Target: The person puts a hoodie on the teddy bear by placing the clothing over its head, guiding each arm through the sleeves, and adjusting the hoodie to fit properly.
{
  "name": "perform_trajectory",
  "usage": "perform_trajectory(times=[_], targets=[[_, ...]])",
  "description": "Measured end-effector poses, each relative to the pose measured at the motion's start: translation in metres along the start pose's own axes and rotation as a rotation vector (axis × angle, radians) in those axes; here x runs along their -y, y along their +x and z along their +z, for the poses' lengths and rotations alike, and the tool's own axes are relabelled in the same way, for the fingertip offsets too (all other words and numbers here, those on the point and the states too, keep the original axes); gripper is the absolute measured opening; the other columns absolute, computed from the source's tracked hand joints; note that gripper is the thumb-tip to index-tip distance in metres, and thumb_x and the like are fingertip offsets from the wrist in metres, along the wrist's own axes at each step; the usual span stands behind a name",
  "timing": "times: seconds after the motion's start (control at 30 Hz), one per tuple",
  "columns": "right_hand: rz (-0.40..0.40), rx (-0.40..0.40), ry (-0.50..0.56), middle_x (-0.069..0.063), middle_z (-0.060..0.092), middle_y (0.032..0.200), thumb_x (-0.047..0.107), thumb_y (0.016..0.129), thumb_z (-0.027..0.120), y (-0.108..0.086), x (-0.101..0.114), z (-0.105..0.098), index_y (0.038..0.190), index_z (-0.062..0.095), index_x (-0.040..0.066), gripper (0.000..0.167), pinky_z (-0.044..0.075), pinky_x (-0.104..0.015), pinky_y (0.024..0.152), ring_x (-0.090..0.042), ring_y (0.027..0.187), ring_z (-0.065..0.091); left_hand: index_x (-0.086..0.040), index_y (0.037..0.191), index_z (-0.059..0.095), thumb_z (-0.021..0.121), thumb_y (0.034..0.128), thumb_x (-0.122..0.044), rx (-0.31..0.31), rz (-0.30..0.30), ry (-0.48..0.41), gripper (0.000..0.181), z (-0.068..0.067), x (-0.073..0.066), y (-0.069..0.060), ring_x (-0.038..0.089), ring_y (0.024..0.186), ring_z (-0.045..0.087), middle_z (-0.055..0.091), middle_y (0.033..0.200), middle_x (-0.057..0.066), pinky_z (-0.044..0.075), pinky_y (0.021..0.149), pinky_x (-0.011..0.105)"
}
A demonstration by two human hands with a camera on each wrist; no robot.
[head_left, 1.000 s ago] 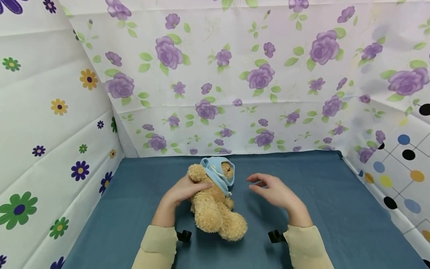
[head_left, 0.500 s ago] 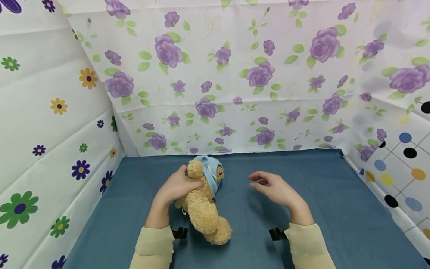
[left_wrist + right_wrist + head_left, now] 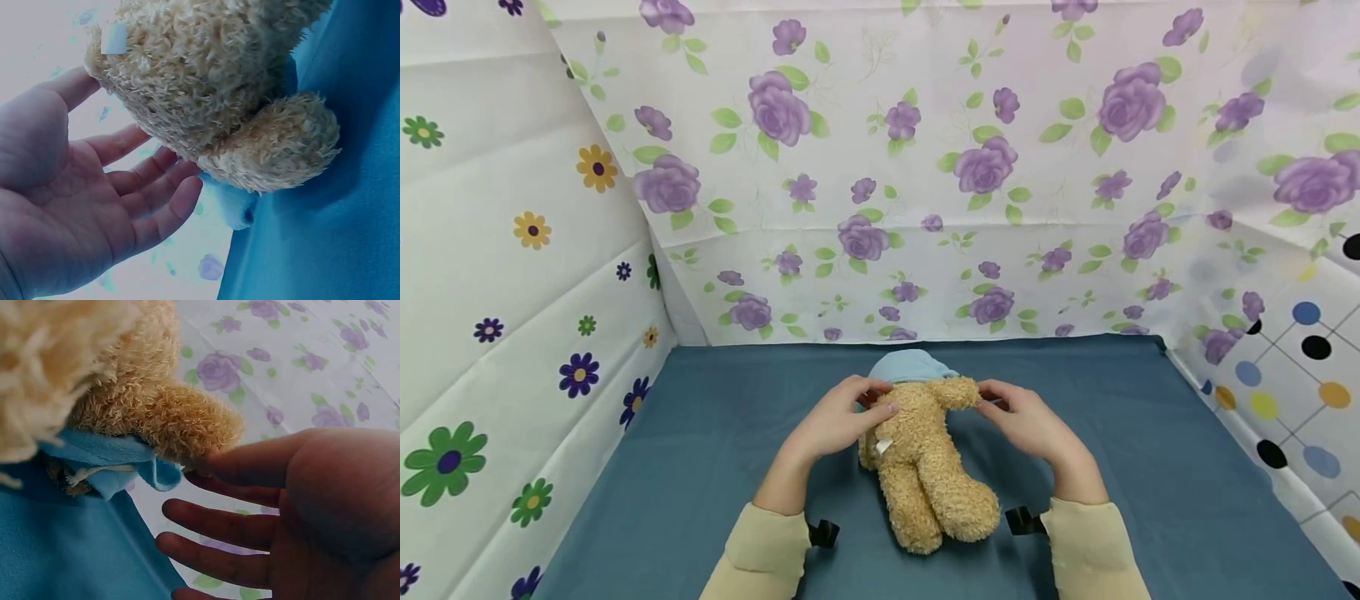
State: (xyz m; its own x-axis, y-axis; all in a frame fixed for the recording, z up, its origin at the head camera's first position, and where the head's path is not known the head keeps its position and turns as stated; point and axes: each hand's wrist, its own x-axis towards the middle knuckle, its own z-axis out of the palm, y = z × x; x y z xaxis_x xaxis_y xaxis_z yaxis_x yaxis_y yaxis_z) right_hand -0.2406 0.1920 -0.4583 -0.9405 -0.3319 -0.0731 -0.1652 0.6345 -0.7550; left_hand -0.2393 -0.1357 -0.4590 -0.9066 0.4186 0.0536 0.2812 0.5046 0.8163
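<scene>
A tan, curly-furred teddy bear (image 3: 917, 429) with a light blue hood (image 3: 910, 367) has its back toward the head camera, legs pointing to the near side. My left hand (image 3: 831, 423) holds its left side, thumb on the back and fingers partly hidden behind; a small white tag (image 3: 114, 39) shows close to that thumb. On the other side my right hand (image 3: 1026, 423) pinches the end of the bear's outstretched arm (image 3: 194, 422) between thumb and index finger, the other fingers spread. The bear's face is hidden in the head view. A pale cord (image 3: 100, 472) hangs at the blue hood.
Dark blue cloth (image 3: 722, 467) covers the table. Behind it rises a white curtain (image 3: 925, 283) with purple roses. Patterned sheets also stand as walls, with daisies on the left sheet (image 3: 535, 292) and coloured dots on the right sheet (image 3: 1300, 375).
The bear, earlier turned front-up and shifted left in my left hand, now lies more central with its back showing. My right hand, free before, now pinches the bear's arm.
</scene>
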Motion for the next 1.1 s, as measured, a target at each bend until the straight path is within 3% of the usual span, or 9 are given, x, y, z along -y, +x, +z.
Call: perform_trajectory(times=[0.27, 0.4, 0.53, 0.63, 0.73, 0.83, 0.93, 1.1], targets=[[-0.046, -0.181, 0.079, -0.003, 0.065, 0.142, 0.051, 0.113, 0.052, 0.002, 0.004, -0.001, 0.15, 0.06, 0.023, 0.047, 0.05, -0.06, 0.103, -0.031, 0.13, 0.061, -0.015, 0.144, 0.064, 0.069, 0.1064, -0.041, -0.082, -0.019, -0.015, 0.046, 0.003, -0.001, 0.002, 0.024, 0.119, 0.061, 0.062, 0.133, 0.004, 0.051, 0.095, 0.05], [-0.11, -0.172, 0.058, 0.0, 0.069, 0.136, 0.041, 0.11, 0.063, 0.005, 0.009, 0.006, 0.143, 0.068, 0.022, 0.038, 0.051, -0.059, 0.103, -0.031, 0.124, 0.066, -0.013, 0.147, 0.062, 0.072, 0.1049, -0.041, -0.097, -0.036, -0.029, 0.052, 0.005, -0.001, 0.001, 0.027, 0.121, 0.059, 0.059, 0.138, 0.006, 0.05, 0.094, 0.05], [-0.128, -0.131, -0.021, -0.002, 0.072, 0.134, 0.035, 0.106, 0.071, 0.005, 0.012, 0.014, 0.137, 0.074, 0.021, 0.033, 0.052, -0.059, 0.101, -0.032, 0.12, 0.067, -0.01, 0.146, 0.062, 0.072, 0.1051, -0.04, -0.071, -0.016, -0.039, 0.052, 0.008, 0.001, 0.001, 0.03, 0.122, 0.058, 0.058, 0.14, 0.008, 0.05, 0.094, 0.05], [-0.085, -0.095, -0.043, 0.0, 0.073, 0.126, 0.037, 0.105, 0.073, 0.005, 0.012, 0.017, 0.131, 0.077, 0.02, 0.031, 0.055, -0.049, 0.082, -0.027, 0.096, 0.068, -0.007, 0.148, 0.061, 0.072, 0.1054, -0.038, -0.022, 0.012, -0.054, 0.053, 0.009, 0.002, 0.001, 0.03, 0.124, 0.057, 0.059, 0.143, 0.01, 0.05, 0.096, 0.051], [-0.052, -0.085, -0.039, 0.003, 0.074, 0.116, 0.034, 0.104, 0.075, 0.006, 0.011, 0.022, 0.126, 0.079, 0.022, 0.026, 0.05, -0.04, 0.069, -0.02, 0.084, 0.065, -0.004, 0.15, 0.059, 0.073, 0.1048, -0.035, 0.01, 0.03, -0.074, 0.056, 0.011, 0.002, 0.001, 0.03, 0.126, 0.057, 0.058, 0.146, 0.012, 0.05, 0.098, 0.052], [-0.078, -0.095, -0.039, 0.0, 0.073, 0.121, 0.021, 0.104, 0.075, 0.008, 0.01, 0.029, 0.128, 0.078, 0.021, 0.024, 0.054, -0.036, 0.072, -0.019, 0.1, 0.069, -0.005, 0.15, 0.059, 0.075, 0.1033, -0.037, 0.017, 0.028, -0.065, 0.059, 0.015, 0.004, 0.002, 0.03, 0.126, 0.057, 0.06, 0.145, 0.012, 0.051, 0.097, 0.052], [-0.128, -0.098, -0.039, -0.004, 0.069, 0.13, 0.005, 0.103, 0.07, 0.011, 0.013, 0.036, 0.133, 0.075, 0.018, 0.033, 0.058, -0.04, 0.079, -0.026, 0.112, 0.069, -0.005, 0.149, 0.059, 0.077, 0.1014, -0.04, 0.013, 0.028, -0.041, 0.061, 0.019, 0.005, 0.004, 0.029, 0.123, 0.059, 0.062, 0.14, 0.011, 0.051, 0.096, 0.051], [-0.165, -0.131, -0.096, -0.003, 0.063, 0.133, -0.005, 0.103, 0.063, 0.013, 0.019, 0.044, 0.136, 0.07, 0.016, 0.04, 0.055, -0.046, 0.093, -0.025, 0.12, 0.062, -0.003, 0.141, 0.061, 0.081, 0.0984, -0.037, 0.001, 0.028, -0.032, 0.058, 0.023, 0.007, 0.008, 0.029, 0.111, 0.06, 0.063, 0.124, 0.008, 0.05, 0.087, 0.048]])
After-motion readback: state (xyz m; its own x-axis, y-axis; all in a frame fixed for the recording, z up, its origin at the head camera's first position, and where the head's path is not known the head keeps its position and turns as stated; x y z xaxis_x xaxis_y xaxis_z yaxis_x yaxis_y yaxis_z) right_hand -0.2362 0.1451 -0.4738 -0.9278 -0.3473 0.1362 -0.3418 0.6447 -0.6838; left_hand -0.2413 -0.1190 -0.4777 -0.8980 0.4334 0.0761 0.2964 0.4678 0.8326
